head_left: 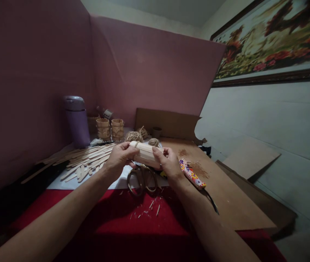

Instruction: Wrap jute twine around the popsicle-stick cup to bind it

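Observation:
Between both hands, above the table, lies a pale cylinder of wooden craft sticks (146,154) held on its side, with twine around its left end. My left hand (121,154) grips that left end, thumb on top. At the other end, my right hand (168,162) has its thumb on the near side and fingers partly hidden behind. Below the cylinder, the handles of a pair of scissors (135,182) show; their blades are hidden. A flowered glue gun (192,174) with a black cord lies just right of my right hand. Loose craft sticks (89,160) spread beside my left hand.
Twine balls (154,142) and two stick cups (117,130) stand at the back, near a purple bottle (77,125). Brown board (236,196) covers the right side. Wood scraps (151,205) lie on the red cloth (111,218). Pink panels (155,69) stand behind.

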### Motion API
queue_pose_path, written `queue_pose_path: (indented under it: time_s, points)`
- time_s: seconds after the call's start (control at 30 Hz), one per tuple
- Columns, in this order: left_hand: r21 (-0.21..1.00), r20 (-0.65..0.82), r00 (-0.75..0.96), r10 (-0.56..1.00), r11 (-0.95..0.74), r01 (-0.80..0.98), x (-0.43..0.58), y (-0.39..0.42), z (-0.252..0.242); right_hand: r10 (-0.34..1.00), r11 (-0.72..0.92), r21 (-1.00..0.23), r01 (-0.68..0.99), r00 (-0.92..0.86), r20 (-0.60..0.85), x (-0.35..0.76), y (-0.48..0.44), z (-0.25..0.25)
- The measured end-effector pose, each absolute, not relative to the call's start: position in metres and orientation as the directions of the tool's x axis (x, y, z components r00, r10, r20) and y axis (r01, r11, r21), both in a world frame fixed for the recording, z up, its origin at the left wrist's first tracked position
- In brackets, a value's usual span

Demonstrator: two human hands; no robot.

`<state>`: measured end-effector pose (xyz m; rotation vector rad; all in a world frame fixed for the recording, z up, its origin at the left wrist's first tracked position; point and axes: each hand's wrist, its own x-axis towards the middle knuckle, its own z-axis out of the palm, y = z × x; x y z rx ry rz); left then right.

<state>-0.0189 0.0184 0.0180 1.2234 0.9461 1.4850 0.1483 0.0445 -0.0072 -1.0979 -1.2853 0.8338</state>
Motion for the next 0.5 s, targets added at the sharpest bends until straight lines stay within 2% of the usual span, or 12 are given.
queue_pose_path:
  time_s: [0.2, 0.5]
  points:
    - [0.953, 0.235, -0.091, 0.968, -0.248, -0.173, -0.0190, 0.0217, 0.0179, 0.936, 0.315, -0.939, 0.135, 0.120, 0.332, 0.1470, 0.0459, -0.0092]
    - [0.951, 0.233, -0.053, 0.971, -0.239, -0.196, -0.0209, 0.0213, 0.0182, 0.949, 0.279, -0.949, 0.147, 0.108, 0.296, 0.1468, 0.0378, -0.0002]
